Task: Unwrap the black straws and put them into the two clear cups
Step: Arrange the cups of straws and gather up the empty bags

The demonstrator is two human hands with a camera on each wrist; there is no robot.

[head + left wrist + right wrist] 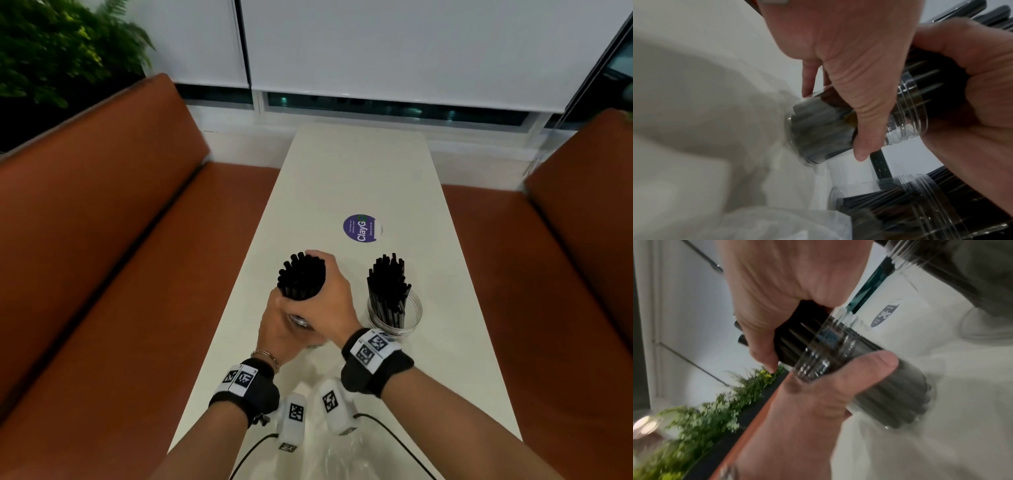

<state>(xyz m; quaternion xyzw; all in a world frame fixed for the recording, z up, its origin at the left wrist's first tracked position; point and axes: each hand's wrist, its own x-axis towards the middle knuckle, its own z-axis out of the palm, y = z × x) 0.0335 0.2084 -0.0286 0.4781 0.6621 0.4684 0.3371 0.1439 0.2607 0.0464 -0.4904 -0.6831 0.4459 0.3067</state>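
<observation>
Head view: your right hand clamps the straw bundle w/ its lower ends in the near cup, which your left hand grips; other cup stands filled alongside. Let go unevenly & straws could splay, tipping the cup on the table.

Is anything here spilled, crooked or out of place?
Nothing is spilled. The cup gripped by the left hand is tilted, not standing, while the right hand holds its straw bundle. Crumpled clear wrapping lies at the near table edge.

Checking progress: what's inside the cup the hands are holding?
A bundle of black straws fills the held cup; the left hand and right hand cover much of it.
</observation>
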